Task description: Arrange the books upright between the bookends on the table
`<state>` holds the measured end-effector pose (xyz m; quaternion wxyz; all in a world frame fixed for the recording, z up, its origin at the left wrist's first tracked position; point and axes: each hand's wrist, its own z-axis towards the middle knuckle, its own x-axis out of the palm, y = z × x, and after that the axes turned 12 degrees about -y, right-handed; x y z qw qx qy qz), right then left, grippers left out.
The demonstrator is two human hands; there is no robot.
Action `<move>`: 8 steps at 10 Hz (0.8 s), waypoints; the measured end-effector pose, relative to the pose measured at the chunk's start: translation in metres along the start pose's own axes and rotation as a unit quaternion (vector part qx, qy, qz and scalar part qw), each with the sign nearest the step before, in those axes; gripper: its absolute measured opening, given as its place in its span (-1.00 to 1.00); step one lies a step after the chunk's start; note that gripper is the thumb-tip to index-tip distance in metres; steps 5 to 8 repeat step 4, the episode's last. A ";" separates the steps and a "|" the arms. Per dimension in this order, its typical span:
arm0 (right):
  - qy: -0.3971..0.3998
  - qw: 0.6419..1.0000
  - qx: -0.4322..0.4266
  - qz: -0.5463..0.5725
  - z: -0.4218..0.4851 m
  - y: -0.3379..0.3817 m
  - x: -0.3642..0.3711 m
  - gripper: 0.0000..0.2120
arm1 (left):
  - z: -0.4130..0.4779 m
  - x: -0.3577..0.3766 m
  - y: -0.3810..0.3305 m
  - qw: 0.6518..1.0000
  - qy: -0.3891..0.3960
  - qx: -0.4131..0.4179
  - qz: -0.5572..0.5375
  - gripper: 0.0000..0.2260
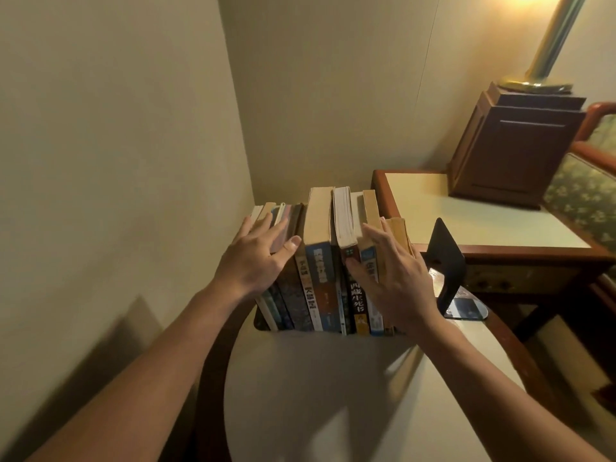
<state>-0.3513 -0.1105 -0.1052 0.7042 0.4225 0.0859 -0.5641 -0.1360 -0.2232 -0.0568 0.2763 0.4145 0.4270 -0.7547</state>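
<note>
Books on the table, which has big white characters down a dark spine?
The black-spined book beside the right hand, right of the thick blue-spined book; its foot is yellow.

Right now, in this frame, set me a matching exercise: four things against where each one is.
1 left hand
2 right hand
3 bookend
4 lamp

A on the wooden box
B flat on the right end of the books
C standing right of the books
D flat on the left end of the books

Pairs: 1-D, 2-B, 3-C, 4-A
</note>
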 end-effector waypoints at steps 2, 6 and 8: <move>-0.018 0.997 -0.067 -0.026 -0.009 -0.015 0.000 -0.31 | 0.001 0.008 0.000 0.997 -0.010 0.043 0.067 -0.31; -0.006 0.999 -0.048 0.000 -0.009 -0.002 -0.020 -0.35 | -0.004 0.000 -0.002 0.997 0.013 0.049 0.060 -0.21; -0.006 0.999 -0.048 0.000 -0.009 -0.002 -0.020 -0.35 | -0.004 0.000 -0.002 0.997 0.013 0.049 0.060 -0.21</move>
